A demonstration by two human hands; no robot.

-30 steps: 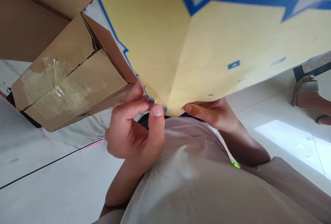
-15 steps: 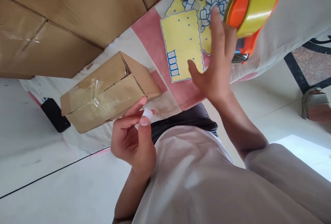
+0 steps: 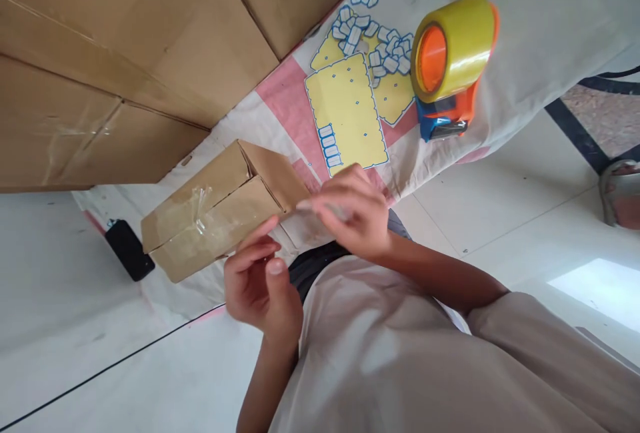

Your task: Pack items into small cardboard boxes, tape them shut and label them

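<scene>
Find the yellow rectangular card with a wavy blue border (image 3: 350, 113) lying flat on the pink-and-white cloth (image 3: 283, 96), just beyond the right hand (image 3: 357, 216) at its 12 o'clock, with a column of four white blue-outlined oblongs (image 3: 328, 141) at the card's 7 o'clock. Notice the right hand's fingers drawn narrow and blurred; cannot tell about any small piece between them, nor about contact with the card's near edge. Notice the left hand (image 3: 263, 289), at the card's 7 o'clock, loosely curled with a small gap between thumb and index finger, nothing visible in it. For good fingertip work, in judgement, steady the left hand, pinch lightly and lift the right wrist clear of the column. Beware of the heap of small white blue-outlined pieces (image 3: 390, 64) at 1 o'clock, likely easy to scatter. Mind also the yellow tape roll on an orange-and-blue dispenser (image 3: 467, 46) at 2 o'clock, crowding that side. At 8 o'clock, allow for the long brown cardboard box with clear tape (image 3: 235, 209), near the left fingertips, and the black flat oblong device (image 3: 130, 251) beyond. Treat the large brown cardboard boxes (image 3: 125, 39) at 10 o'clock as a wall.
</scene>
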